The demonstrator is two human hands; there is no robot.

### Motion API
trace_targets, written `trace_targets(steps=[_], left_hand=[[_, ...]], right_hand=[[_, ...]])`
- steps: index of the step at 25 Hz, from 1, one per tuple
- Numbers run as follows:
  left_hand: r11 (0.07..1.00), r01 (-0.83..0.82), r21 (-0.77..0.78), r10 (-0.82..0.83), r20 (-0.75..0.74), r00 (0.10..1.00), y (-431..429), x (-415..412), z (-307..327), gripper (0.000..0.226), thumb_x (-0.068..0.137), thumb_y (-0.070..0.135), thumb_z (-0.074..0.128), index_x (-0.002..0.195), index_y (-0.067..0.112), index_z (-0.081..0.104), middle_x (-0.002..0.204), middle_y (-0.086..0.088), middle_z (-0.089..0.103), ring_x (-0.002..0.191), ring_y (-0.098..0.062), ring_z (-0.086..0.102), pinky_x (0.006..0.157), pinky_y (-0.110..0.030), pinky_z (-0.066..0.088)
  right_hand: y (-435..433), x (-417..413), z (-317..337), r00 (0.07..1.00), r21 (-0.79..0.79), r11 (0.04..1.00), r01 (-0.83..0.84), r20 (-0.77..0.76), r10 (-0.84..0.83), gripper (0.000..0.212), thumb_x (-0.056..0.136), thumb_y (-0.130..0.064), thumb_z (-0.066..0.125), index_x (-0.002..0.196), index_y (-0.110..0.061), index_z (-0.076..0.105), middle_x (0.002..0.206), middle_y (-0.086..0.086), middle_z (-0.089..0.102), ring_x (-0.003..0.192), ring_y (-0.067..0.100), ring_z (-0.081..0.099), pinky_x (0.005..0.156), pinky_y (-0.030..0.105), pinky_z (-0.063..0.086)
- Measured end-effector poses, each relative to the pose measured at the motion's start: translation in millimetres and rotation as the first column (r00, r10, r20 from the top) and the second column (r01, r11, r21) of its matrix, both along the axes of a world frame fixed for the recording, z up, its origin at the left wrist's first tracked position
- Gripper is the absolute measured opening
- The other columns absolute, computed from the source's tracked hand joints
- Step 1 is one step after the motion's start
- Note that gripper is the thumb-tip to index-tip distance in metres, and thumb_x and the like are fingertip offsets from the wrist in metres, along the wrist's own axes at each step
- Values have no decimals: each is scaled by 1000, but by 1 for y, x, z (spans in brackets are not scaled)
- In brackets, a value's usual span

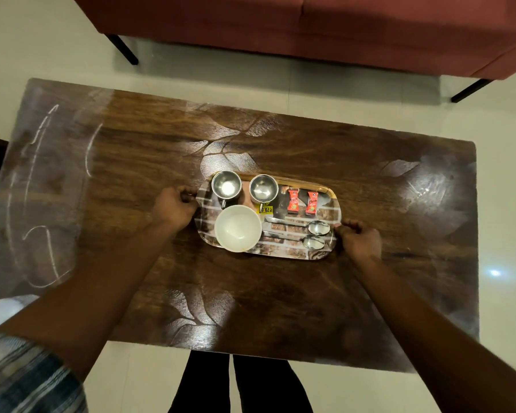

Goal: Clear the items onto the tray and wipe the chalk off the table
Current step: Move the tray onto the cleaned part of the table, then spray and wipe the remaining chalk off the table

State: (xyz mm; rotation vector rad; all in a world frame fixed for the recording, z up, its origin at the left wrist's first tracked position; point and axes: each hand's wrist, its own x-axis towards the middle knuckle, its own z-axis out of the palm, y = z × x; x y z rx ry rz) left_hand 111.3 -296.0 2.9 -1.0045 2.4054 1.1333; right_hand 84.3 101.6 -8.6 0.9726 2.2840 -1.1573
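tray sits mid-bench, long axis running roughly 9 to 3 o'clock, slightly tilted. left hand has its fingers curled over the 9 o'clock short edge, right hand has its fingers curled over the 3 o'clock edge; both grasping the tray, one per end. load looks complete: two steel cups at 11 to 12, white bowl at 7, two red sachets at 1, two spoons at 4 with handles along the tray axis. chalk marks are well off at the bench's 9 o'clock end, nearer the left hand. judgement: clearing done, wiping not yet; tray probably needs lifting level, since cups and bowl are loose.
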Motion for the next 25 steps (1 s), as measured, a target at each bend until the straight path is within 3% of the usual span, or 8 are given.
trace_targets(steps=[2, 6, 12, 14, 17, 20, 22, 25], left_hand=[[998, -61, 24, 62, -45, 997, -17, 15, 7, 19, 89, 16, 78, 107, 21, 81, 81, 6, 72, 64, -1, 69, 63, -18, 55], [928, -283, 241, 327, -169, 930, -84, 64, 15, 11, 82, 32, 76, 84, 42, 81, 92, -1, 77, 98, -32, 77, 100, -54, 60], [822, -501, 271, 568, -453, 687, -148, 161, 153, 17, 102, 13, 67, 117, 10, 77, 111, -14, 78, 101, -27, 74, 96, -44, 62], [814, -571, 107, 532, -531, 659, -172, 206, 177, 24, 102, 21, 67, 120, 10, 77, 112, -14, 79, 101, -29, 77, 90, -42, 65], [713, -686, -142, 423, -694, 582, -190, 272, 210, 23, 103, 26, 63, 120, 16, 73, 117, -15, 74, 104, -25, 73, 81, -15, 57], [656, -719, -231, 323, -774, 544, -192, 332, 210, 44, 100, 34, 69, 136, 11, 57, 131, -28, 58, 116, -35, 61, 95, -30, 51], [688, -694, -213, 368, -721, 587, -193, 364, 183, 78, 89, 38, 77, 150, 2, 45, 142, -19, 48, 132, -37, 53, 107, -40, 48], [797, -600, -65, 482, -532, 697, -203, 374, 125, 102, 78, 40, 91, 160, 15, 35, 160, -3, 41, 151, -20, 42, 123, -52, 40]], right_hand=[[-6, 11, 23, 969, 160, 961, -223, -73, 237, 36, 98, -26, 72, 133, -18, 69, 117, 0, 75, 105, 19, 71, 90, 34, 56], [-50, 52, 53, 758, 263, 827, -497, -331, 562, 37, 100, -22, 67, 137, -19, 65, 132, 4, 66, 114, 24, 66, 96, 44, 58], [-162, 129, 87, 505, 193, 640, -744, -465, 727, 29, 98, -14, 71, 127, -19, 71, 133, 0, 68, 126, 23, 62, 104, 50, 54], [-204, 156, 92, 415, 164, 525, -835, -441, 796, 30, 100, -20, 70, 130, -21, 71, 138, -3, 66, 131, 17, 59, 111, 44, 50], [-268, 190, 94, 215, 154, 292, -944, -386, 897, 38, 104, -33, 62, 141, -27, 66, 155, -9, 55, 141, 10, 49, 117, 30, 42], [-321, 215, 81, -60, 214, 9, -977, -314, 948, 51, 105, -38, 52, 155, -28, 51, 168, -5, 39, 155, 15, 34, 125, 32, 33], [-353, 227, 63, -202, 263, -139, -955, -231, 952, 60, 103, -37, 51, 162, -30, 39, 174, -2, 27, 161, 21, 24, 130, 37, 25], [-389, 231, 32, -322, 273, -292, -917, -72, 944, 75, 100, -33, 55, 166, -39, 20, 178, -3, 10, 165, 26, 8, 133, 44, 14]])
